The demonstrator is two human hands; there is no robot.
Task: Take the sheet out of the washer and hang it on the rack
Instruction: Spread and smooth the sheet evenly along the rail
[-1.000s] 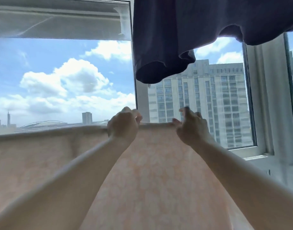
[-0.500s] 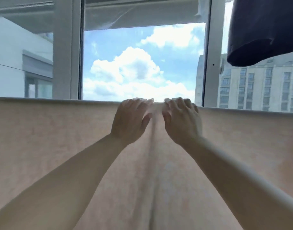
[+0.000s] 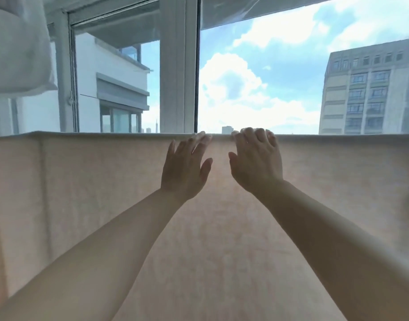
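A pale peach sheet [image 3: 87,181] hangs flat across the whole width of the view, folded over a horizontal bar that it hides; its top fold runs level at mid height. My left hand [image 3: 185,167] lies against the sheet with straight, spread fingers whose tips reach the top fold. Just to its right, my right hand [image 3: 256,163] rests on the sheet with its fingers bent over the top fold. A vertical seam or overlap shows near the sheet's left end.
Behind the sheet stands a large window with a white upright frame post [image 3: 178,66]. A white cloth [image 3: 18,47] hangs at the upper left. Buildings and cloudy sky show outside.
The view has swung left: the dark garment at the upper right is gone and a white cloth appears at the upper left. Both hands have loosened from gripping the top edge and the crease between them is smoothed.
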